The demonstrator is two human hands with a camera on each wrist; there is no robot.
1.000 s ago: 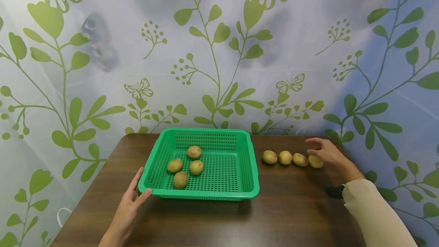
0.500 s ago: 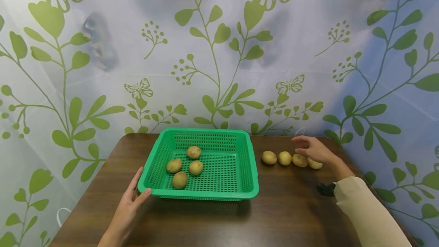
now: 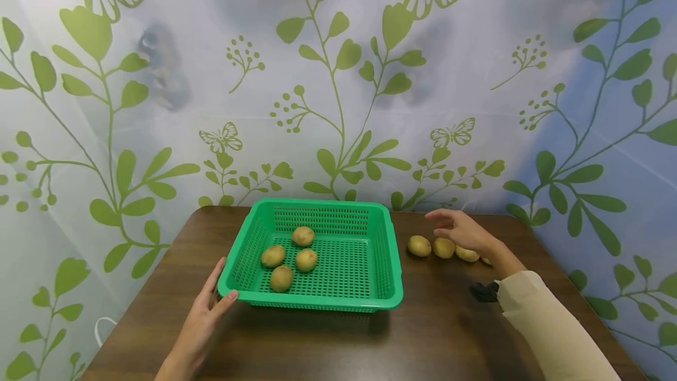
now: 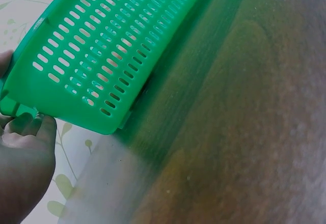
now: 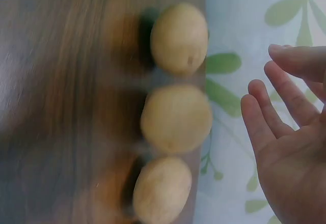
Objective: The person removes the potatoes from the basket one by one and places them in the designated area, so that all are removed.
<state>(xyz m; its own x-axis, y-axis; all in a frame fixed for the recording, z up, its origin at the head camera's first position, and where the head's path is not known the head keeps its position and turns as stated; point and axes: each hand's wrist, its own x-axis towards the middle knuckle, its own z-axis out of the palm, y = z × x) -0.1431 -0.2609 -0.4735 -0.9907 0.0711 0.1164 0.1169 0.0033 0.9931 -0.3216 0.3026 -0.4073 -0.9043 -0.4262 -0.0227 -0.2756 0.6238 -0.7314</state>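
Note:
A green plastic basket (image 3: 322, 300) with slotted walls stands on the table, and several potatoes (image 3: 282, 278) lie in its left half. My left hand (image 3: 197, 322) grips the basket's near left corner, thumb on the rim. The left wrist view shows fingers (image 4: 47, 128) curled at the edge of the slotted basket (image 4: 43, 96). My right hand (image 3: 468, 235) hovers over a row of potatoes (image 3: 419, 246) to the basket's right, holding nothing. Its fingers are spread and relaxed in the right wrist view, beside a potato (image 5: 177, 118). The hand and forearm partly hide the row's right end.
The brown wooden table (image 3: 344, 348) reaches back to a hanging cloth (image 3: 365, 104) printed with green leaves and butterflies. A small black object (image 3: 483, 292) sits at the right sleeve's cuff (image 3: 510, 293).
My right hand has moved left along the potato row, from its right end toward the basket. The left hand keeps its grip, and the potatoes have stayed put.

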